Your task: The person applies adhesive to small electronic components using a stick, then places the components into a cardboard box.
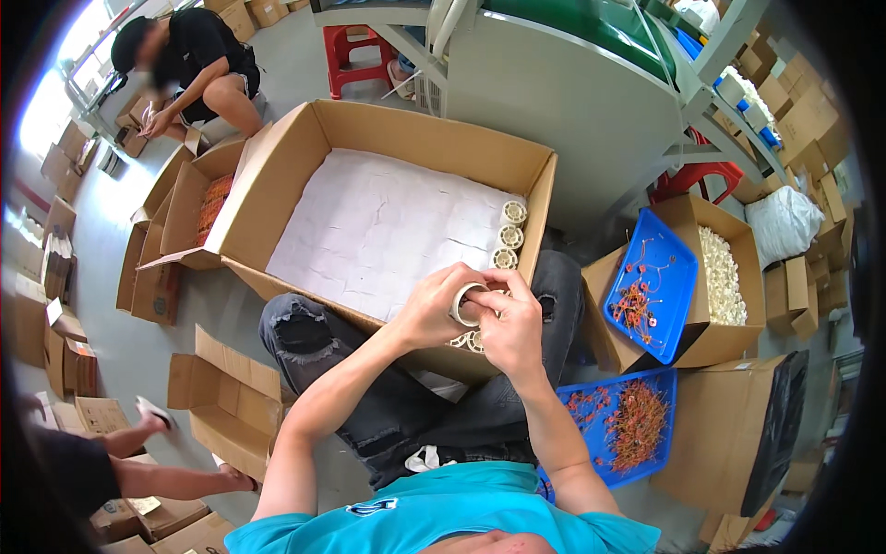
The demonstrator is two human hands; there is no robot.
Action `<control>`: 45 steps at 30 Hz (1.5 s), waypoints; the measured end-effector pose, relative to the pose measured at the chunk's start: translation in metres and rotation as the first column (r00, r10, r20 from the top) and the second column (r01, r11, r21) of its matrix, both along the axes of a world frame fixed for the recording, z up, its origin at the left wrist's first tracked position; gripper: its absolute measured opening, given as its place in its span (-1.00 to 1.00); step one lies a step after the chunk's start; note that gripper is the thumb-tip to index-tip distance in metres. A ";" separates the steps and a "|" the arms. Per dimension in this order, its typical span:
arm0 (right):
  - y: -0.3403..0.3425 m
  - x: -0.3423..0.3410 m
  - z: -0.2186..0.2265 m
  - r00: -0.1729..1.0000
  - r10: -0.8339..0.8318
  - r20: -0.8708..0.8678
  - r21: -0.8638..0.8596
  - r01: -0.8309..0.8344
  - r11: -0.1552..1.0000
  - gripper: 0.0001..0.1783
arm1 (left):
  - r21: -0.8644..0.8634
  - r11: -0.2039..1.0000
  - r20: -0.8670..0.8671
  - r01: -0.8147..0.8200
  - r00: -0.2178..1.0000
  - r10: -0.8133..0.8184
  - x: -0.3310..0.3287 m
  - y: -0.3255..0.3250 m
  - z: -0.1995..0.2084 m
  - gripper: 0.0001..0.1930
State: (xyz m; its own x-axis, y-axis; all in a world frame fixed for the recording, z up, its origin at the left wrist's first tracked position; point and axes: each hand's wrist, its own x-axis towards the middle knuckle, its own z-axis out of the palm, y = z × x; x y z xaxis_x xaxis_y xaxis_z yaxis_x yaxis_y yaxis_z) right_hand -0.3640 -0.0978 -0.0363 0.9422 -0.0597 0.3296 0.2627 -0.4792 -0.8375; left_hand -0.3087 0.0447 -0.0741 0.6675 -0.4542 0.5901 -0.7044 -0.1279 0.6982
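Observation:
A white round plastic housing (460, 304), hollow with its opening turned up, is held over the near right corner of a large cardboard box (434, 137). My left hand (429, 305) is closed around its side. My right hand (513, 325) is closed too, its thumb and fingers at the housing's opening; whether they pinch a small part inside is hidden. Inside the box, similar round cream housings (505, 259) stand in a row along the right wall, and a few more (471, 341) lie under my hands. White paper (369, 231) covers the rest of the layer.
On the right are a blue tray (678, 268) with small wired parts, a carton of white pieces (722, 277), and another blue tray (637, 420) heaped with orange wires. An open carton (231, 406) stands left. One person (198, 69) crouches far left; another's legs (157, 462) show lower left.

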 end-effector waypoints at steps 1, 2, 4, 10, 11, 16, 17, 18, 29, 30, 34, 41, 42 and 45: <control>-0.001 -0.001 -0.001 1.000 -0.008 0.000 0.007 0.008 1.000 -0.76 | 0.015 1.000 -0.016 0.005 1.000 -0.004 0.000 -0.001 -0.001 -0.51; 0.001 -0.001 -0.003 1.000 -0.011 0.003 0.027 0.011 1.000 -0.76 | 0.022 1.000 -0.032 0.006 0.999 -0.005 0.000 0.000 -0.003 -0.47; 0.003 -0.001 -0.008 1.000 -0.021 0.005 0.049 0.021 0.999 -0.75 | 0.021 0.999 0.007 -0.026 1.000 0.026 -0.001 0.000 -0.003 -0.47; 0.005 -0.001 -0.019 0.997 -0.066 -0.025 0.170 0.069 0.983 -0.75 | 0.041 0.996 0.103 -0.085 0.991 0.080 -0.002 -0.002 -0.005 -0.47; 0.002 -0.002 -0.018 0.998 -0.036 -0.060 0.204 0.048 0.978 -0.75 | 0.062 0.994 0.111 -0.086 0.991 0.079 -0.002 -0.003 -0.005 -0.47; -0.008 -0.006 -0.016 0.995 0.026 -0.100 0.270 0.002 0.963 -0.77 | 0.102 0.995 0.085 -0.024 0.996 0.015 -0.005 -0.006 -0.001 -0.47; -0.009 -0.007 -0.015 0.996 0.017 -0.088 0.225 0.003 0.974 -0.78 | 0.110 0.994 0.073 -0.009 0.997 0.001 -0.004 -0.007 -0.001 -0.47; -0.010 -0.008 -0.014 0.997 0.010 -0.077 0.179 0.004 0.984 -0.79 | 0.112 0.994 0.073 -0.003 0.997 -0.005 -0.004 -0.008 -0.001 -0.47; -0.020 0.002 -0.016 0.999 0.013 -0.033 0.034 -0.011 0.999 -0.76 | 0.198 0.980 -0.102 0.019 0.995 0.001 0.004 -0.010 -0.004 -0.45; -0.025 0.006 -0.017 0.998 0.040 -0.046 0.006 -0.040 0.999 -0.74 | 0.201 0.980 -0.090 0.014 0.996 0.004 0.006 -0.010 -0.002 -0.45; -0.051 -0.006 -0.021 0.990 -0.141 -0.005 0.241 0.138 0.961 -0.70 | 0.239 0.971 -0.292 -0.020 0.952 0.092 0.030 0.002 0.004 -0.32; -0.095 -0.024 -0.118 0.881 -0.473 0.003 -0.452 0.423 0.785 -0.44 | 0.264 0.898 0.369 -0.351 0.897 0.242 0.184 -0.015 0.098 -0.36; -0.094 -0.021 -0.117 0.872 -0.489 0.008 -0.476 0.433 0.765 -0.45 | 0.249 0.887 0.394 -0.389 0.877 0.275 0.210 -0.028 0.108 -0.33; -0.091 -0.013 -0.111 0.868 -0.496 0.011 -0.494 0.436 0.752 -0.43 | 0.147 0.881 0.380 -0.449 0.848 0.368 0.283 -0.069 0.146 -0.29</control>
